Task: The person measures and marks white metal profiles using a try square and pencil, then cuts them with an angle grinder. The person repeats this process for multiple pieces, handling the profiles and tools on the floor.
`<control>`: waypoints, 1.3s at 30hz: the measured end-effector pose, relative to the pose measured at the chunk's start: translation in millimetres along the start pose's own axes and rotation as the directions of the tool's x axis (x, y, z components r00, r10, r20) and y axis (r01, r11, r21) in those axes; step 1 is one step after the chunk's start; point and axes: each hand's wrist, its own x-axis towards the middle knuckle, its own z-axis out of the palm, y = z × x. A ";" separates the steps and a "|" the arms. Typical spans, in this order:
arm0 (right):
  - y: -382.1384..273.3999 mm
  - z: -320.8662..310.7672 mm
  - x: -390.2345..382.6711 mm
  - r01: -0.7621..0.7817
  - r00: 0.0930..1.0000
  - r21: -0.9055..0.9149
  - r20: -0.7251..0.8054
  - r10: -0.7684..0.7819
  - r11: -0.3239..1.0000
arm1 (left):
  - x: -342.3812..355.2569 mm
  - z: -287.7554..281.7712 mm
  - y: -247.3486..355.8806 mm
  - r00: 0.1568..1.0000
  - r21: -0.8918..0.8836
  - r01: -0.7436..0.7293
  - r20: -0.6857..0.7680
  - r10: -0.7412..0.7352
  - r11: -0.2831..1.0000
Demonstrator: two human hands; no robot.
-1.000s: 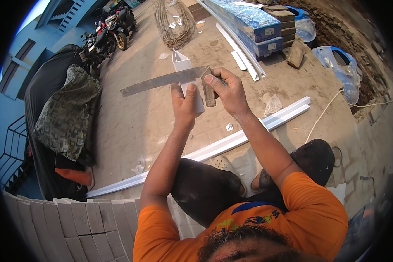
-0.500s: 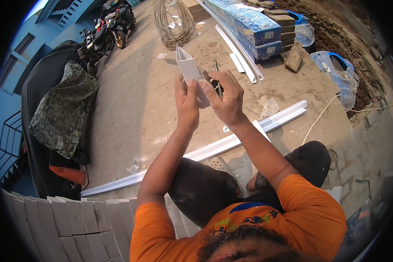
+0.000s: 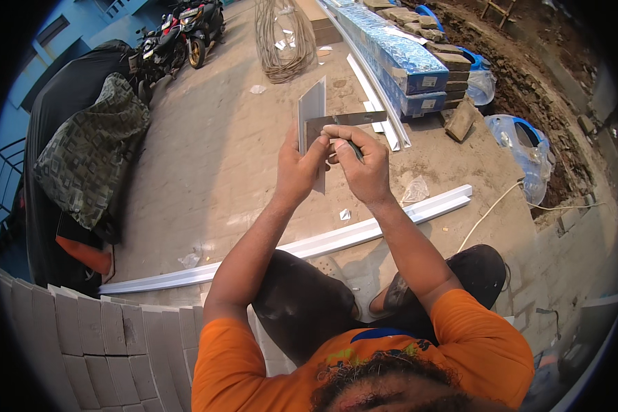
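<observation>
My left hand (image 3: 296, 168) is closed around a short piece of white angled profile (image 3: 313, 103), held upright in front of me. Against the piece lies a metal square (image 3: 353, 119), its blade sticking out to the right; the left thumb is near its lower part. My right hand (image 3: 365, 168) is closed, its fingertips at the square and the left thumb. A dark pen-like tool (image 3: 355, 150) lies in the right hand, its tip hidden by the fingers.
Long white profiles (image 3: 288, 250) lie across the ground before my knees. Beyond are more white strips (image 3: 374, 99), blue patterned boxes (image 3: 391, 58), stacked pavers (image 3: 453, 63) and a wire coil (image 3: 281, 44). Grey blocks (image 3: 93, 343) stand at lower left, a covered vehicle (image 3: 93, 165) at left.
The white piece has turned and shifted slightly right. The metal square now shows its blade pointing right. The pen-like tool no longer stands up between the right fingers but lies lower in the hand.
</observation>
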 end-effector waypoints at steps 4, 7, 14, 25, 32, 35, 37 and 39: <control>-22.2 -34.8 27.6 0.466 0.826 -0.390 -0.131 -0.549 0.794 | -6.2 -2.8 0.2 0.992 0.439 -0.121 0.029 0.121 0.890; -50.2 -60.7 56.3 0.367 0.928 -0.437 0.235 -0.289 0.821 | -11.6 3.8 -4.0 0.903 0.741 -0.387 0.183 0.389 0.549; -74.5 -102.3 65.8 0.638 0.670 -0.548 0.741 -0.041 0.541 | -24.5 3.9 2.5 0.895 0.827 -0.423 0.318 0.311 0.371; -30.0 -141.0 7.3 0.545 0.806 -0.604 0.568 -0.165 0.582 | -28.0 10.8 -12.4 0.755 0.755 -0.603 0.434 0.491 0.259; -10.7 -153.9 -7.8 0.382 0.836 -0.630 0.547 0.037 0.675 | -33.9 34.0 -14.4 0.900 0.751 -0.395 0.432 0.058 0.529; -1.9 -153.9 -17.3 0.148 0.869 -0.596 0.459 0.184 0.789 | -33.3 35.8 -15.5 0.898 0.802 -0.318 0.425 -0.111 0.506; 3.1 -151.7 -24.5 -0.079 0.874 -0.519 0.375 0.309 0.851 | -31.9 36.5 -17.4 0.895 0.815 -0.311 0.424 -0.137 0.488; 6.4 -148.9 -30.2 -0.059 0.893 -0.487 0.364 0.264 0.871 | -32.3 36.5 -19.0 0.902 0.812 -0.331 0.423 -0.093 0.481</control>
